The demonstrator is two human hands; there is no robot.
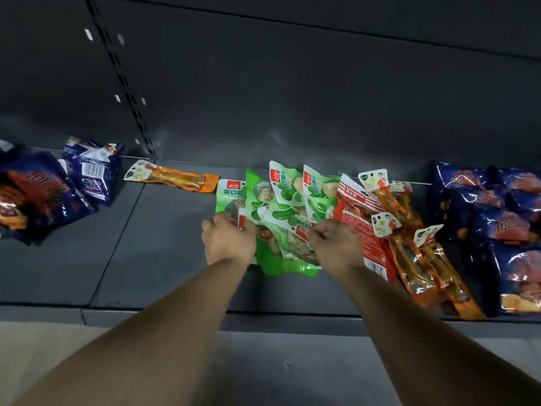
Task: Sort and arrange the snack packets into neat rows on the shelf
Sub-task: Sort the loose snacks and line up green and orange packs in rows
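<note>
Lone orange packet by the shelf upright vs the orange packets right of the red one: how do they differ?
The lone orange packet lies flat by itself, crosswise along the back of the shelf. The orange packets on the right overlap in a pile, running front to back, partly over the red packet. The lone one sits left of both hands; the pile sits to their right. Shared: long orange wrappers with white header tabs; neither is held.

Shop, slotted shelf [164, 230], snack packets [288, 206]

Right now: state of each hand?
Left hand: gripping the green packets at their left edge.
Right hand: fingers curled, pinching the same green packets.
</note>
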